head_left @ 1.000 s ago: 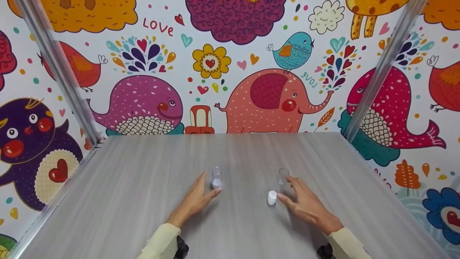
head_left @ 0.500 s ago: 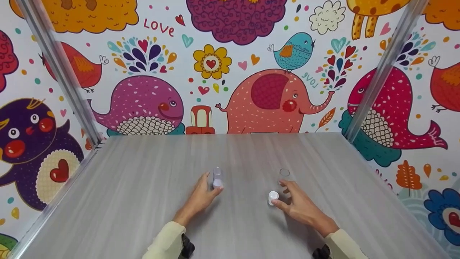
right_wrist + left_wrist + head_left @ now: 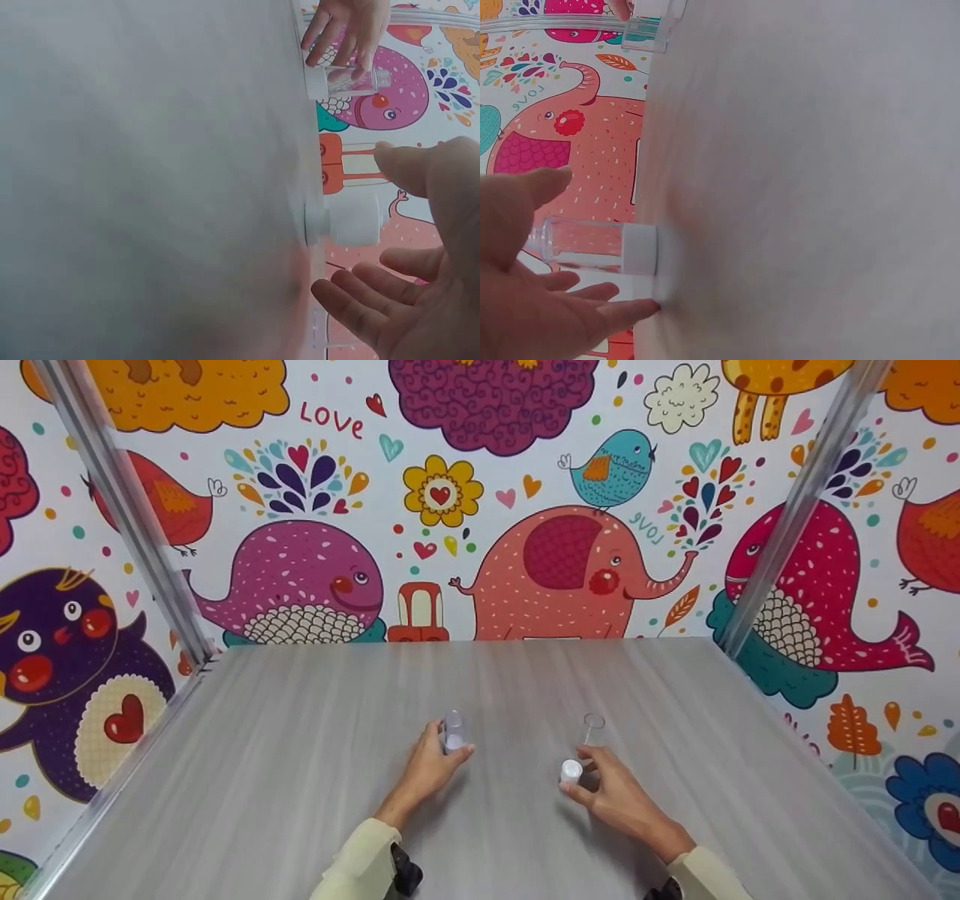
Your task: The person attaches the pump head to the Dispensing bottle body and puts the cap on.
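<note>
A small clear bottle (image 3: 454, 727) with a white base (image 3: 639, 250) stands upright on the table. My left hand (image 3: 431, 761) is around it, thumb on one side and fingers on the other, without a closed grip; I cannot tell whether they touch. To the right stands a white cylindrical cap-like piece (image 3: 571, 771), with a narrower part (image 3: 319, 221) beneath it. My right hand (image 3: 619, 791) surrounds this piece with thumb and fingers spread, a gap showing in the right wrist view. Behind the right fingers stands a clear, round-rimmed cover (image 3: 593, 724), its lower part hidden.
The grey wood-grain table (image 3: 300, 780) lies under both hands. A wall with printed animals (image 3: 555, 577) rises at its back edge, with metal posts (image 3: 780, 532) at the corners.
My left hand has moved slightly right and closer around the bottle. My right hand has moved left, its thumb and fingers now on either side of the white piece. The objects stay in place.
</note>
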`<action>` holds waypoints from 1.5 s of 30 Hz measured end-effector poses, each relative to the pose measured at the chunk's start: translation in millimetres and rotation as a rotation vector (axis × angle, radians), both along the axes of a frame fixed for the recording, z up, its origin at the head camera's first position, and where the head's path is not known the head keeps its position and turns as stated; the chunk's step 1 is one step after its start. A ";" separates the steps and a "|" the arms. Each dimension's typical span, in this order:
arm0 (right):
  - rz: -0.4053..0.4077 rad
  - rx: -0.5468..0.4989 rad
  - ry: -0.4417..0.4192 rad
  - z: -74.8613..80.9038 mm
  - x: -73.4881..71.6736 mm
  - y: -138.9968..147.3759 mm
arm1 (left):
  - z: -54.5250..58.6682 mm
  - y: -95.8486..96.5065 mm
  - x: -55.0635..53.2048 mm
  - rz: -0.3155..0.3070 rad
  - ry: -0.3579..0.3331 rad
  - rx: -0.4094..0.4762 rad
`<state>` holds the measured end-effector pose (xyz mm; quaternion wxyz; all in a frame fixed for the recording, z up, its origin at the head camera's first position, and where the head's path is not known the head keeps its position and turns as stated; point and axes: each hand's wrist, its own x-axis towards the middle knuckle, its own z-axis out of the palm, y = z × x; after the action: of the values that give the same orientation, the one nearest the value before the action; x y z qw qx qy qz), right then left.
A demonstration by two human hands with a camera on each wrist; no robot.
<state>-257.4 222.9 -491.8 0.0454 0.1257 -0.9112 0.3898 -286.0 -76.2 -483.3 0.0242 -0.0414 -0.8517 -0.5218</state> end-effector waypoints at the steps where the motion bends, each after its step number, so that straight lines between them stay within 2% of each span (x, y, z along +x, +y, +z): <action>1: -0.001 -0.008 0.003 0.3 0.0 -1.0 | 0.4 0.7 -0.4 0.000 0.001 0.007; 14: 0.073 -0.036 0.004 -0.6 0.5 -6.4 | -3.7 5.7 -8.1 0.063 0.007 0.061; 22: 0.117 -0.004 -0.002 1.2 -2.0 -8.2 | -2.2 9.7 -10.6 0.088 0.031 0.064; 32: 0.102 0.029 0.032 0.0 -3.7 -9.2 | -3.8 13.2 -14.3 0.142 0.052 0.043; 39: 0.107 0.067 0.041 -1.6 -3.5 -9.9 | -6.5 14.0 -15.0 0.195 0.097 -0.008; 45: 0.085 0.074 0.041 -2.0 -6.2 -10.0 | -8.3 15.5 -13.4 0.191 0.054 0.013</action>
<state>-263.6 212.9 -493.7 0.0426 0.1739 -0.9176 0.3549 -299.4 -60.7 -491.7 0.0968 0.0261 -0.8475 -0.5212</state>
